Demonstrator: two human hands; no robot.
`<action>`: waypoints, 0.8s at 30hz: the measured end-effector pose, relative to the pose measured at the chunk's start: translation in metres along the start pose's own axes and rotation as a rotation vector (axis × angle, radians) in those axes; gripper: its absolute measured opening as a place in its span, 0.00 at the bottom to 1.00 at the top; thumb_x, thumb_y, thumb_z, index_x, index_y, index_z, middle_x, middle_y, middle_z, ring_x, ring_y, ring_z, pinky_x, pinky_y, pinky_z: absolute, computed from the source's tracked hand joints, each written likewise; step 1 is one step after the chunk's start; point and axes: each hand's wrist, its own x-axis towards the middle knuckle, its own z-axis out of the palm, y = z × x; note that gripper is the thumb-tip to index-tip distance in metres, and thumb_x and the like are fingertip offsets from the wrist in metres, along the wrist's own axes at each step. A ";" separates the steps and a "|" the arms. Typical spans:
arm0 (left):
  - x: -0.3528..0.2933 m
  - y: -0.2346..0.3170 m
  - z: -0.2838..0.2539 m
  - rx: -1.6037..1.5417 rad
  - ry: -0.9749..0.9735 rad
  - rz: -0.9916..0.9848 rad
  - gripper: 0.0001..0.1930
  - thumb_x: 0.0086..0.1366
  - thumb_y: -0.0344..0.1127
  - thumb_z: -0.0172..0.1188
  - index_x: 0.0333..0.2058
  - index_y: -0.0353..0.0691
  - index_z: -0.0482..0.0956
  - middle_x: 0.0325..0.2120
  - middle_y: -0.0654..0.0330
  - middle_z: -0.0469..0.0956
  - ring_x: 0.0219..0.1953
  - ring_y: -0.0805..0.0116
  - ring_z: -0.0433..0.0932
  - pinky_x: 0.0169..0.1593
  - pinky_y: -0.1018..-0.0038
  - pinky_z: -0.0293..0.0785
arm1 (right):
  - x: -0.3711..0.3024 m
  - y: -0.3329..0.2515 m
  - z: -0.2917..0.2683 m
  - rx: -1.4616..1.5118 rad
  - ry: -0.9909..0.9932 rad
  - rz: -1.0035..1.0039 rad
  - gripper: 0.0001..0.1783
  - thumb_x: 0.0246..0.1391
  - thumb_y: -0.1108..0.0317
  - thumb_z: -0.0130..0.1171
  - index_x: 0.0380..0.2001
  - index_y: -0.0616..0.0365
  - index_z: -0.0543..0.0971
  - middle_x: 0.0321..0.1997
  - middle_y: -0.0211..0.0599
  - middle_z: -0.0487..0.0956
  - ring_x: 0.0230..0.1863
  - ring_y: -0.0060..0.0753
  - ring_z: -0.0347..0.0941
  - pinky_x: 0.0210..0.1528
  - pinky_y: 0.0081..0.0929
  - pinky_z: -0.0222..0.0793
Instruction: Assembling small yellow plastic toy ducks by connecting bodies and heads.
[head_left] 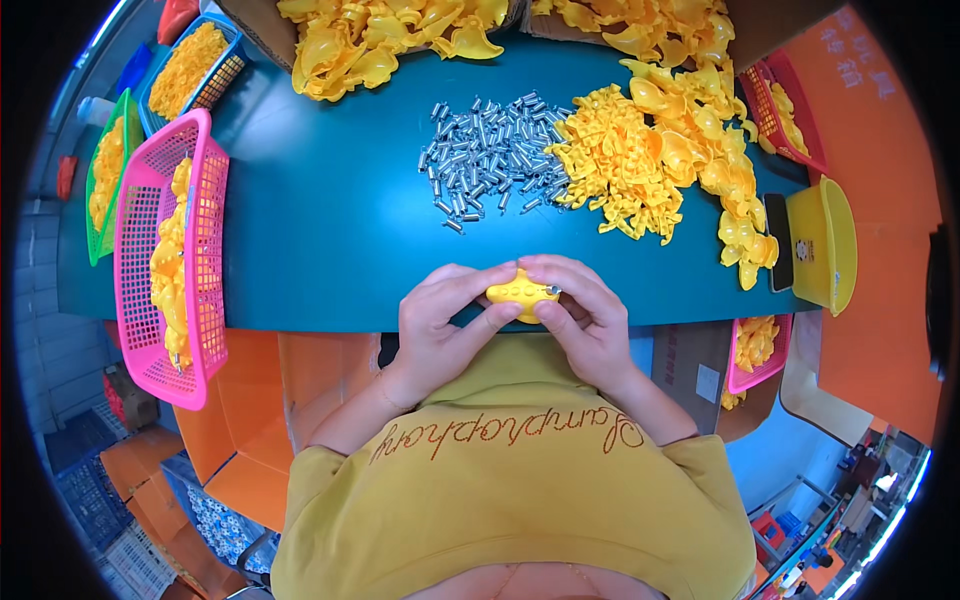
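At the table's front edge I hold a small yellow plastic piece (520,293) with rounded bumps on it. My left hand (450,315) pinches its left side between thumb and fingers. The fingers of my right hand (585,310) are closed around its right end, where a small metal spring (552,290) shows. Beyond my hands lies a loose heap of metal springs (490,150). Touching that heap on its right is a pile of small yellow plastic parts (615,160). Larger curved yellow shells (700,150) are strewn farther right.
Two cardboard boxes of yellow shells (390,40) stand at the back of the green table (310,200). A pink basket (210,260) overhangs the left edge, beside green (127,110) and blue baskets (225,75). At right are a phone (778,240), a yellow bin (830,245) and a red basket (765,110).
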 end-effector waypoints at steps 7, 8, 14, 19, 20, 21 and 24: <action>-0.009 -0.002 0.000 0.069 0.017 0.133 0.20 0.58 0.30 0.78 0.50 0.40 0.88 0.47 0.56 0.89 0.38 0.65 0.87 0.45 0.71 0.79 | -0.008 0.001 0.002 0.060 -0.006 -0.004 0.17 0.68 0.79 0.59 0.58 0.61 0.81 0.66 0.51 0.74 0.66 0.40 0.73 0.63 0.34 0.75; -0.010 -0.002 -0.002 0.056 0.011 0.136 0.20 0.57 0.29 0.78 0.50 0.39 0.88 0.46 0.56 0.89 0.39 0.65 0.87 0.45 0.71 0.79 | -0.007 0.000 0.003 0.029 -0.018 -0.015 0.18 0.67 0.79 0.60 0.59 0.60 0.81 0.66 0.50 0.75 0.66 0.40 0.74 0.62 0.34 0.76; -0.011 0.023 -0.093 0.295 0.604 0.026 0.18 0.65 0.26 0.73 0.53 0.30 0.84 0.55 0.46 0.83 0.53 0.59 0.84 0.59 0.64 0.80 | 0.015 -0.013 -0.019 -0.446 0.138 0.000 0.15 0.55 0.74 0.73 0.47 0.59 0.88 0.51 0.40 0.87 0.48 0.35 0.84 0.55 0.32 0.78; -0.031 0.041 -0.231 0.780 0.980 0.233 0.15 0.70 0.25 0.66 0.54 0.31 0.84 0.54 0.45 0.84 0.53 0.60 0.84 0.55 0.66 0.82 | 0.032 -0.017 -0.068 -1.073 0.217 -0.093 0.09 0.54 0.74 0.71 0.40 0.54 0.89 0.41 0.35 0.81 0.45 0.45 0.74 0.46 0.38 0.73; -0.033 0.039 -0.240 1.023 0.945 0.065 0.15 0.72 0.26 0.64 0.55 0.31 0.83 0.54 0.46 0.84 0.54 0.59 0.84 0.56 0.67 0.81 | 0.033 -0.016 -0.072 -1.059 0.218 -0.110 0.09 0.54 0.74 0.71 0.40 0.54 0.89 0.41 0.35 0.81 0.45 0.45 0.74 0.46 0.38 0.73; -0.040 0.029 -0.253 1.240 0.904 -0.120 0.15 0.73 0.27 0.63 0.56 0.32 0.83 0.54 0.46 0.84 0.54 0.58 0.84 0.56 0.68 0.80 | 0.032 -0.019 -0.071 -1.111 0.200 -0.092 0.09 0.54 0.73 0.71 0.40 0.54 0.89 0.41 0.36 0.81 0.46 0.45 0.74 0.46 0.39 0.73; -0.043 0.015 -0.258 1.411 0.754 -0.147 0.17 0.74 0.32 0.62 0.59 0.36 0.82 0.60 0.46 0.80 0.59 0.51 0.80 0.61 0.63 0.75 | 0.033 -0.019 -0.070 -1.139 0.202 -0.111 0.08 0.54 0.73 0.71 0.38 0.55 0.89 0.42 0.36 0.81 0.46 0.45 0.74 0.47 0.39 0.73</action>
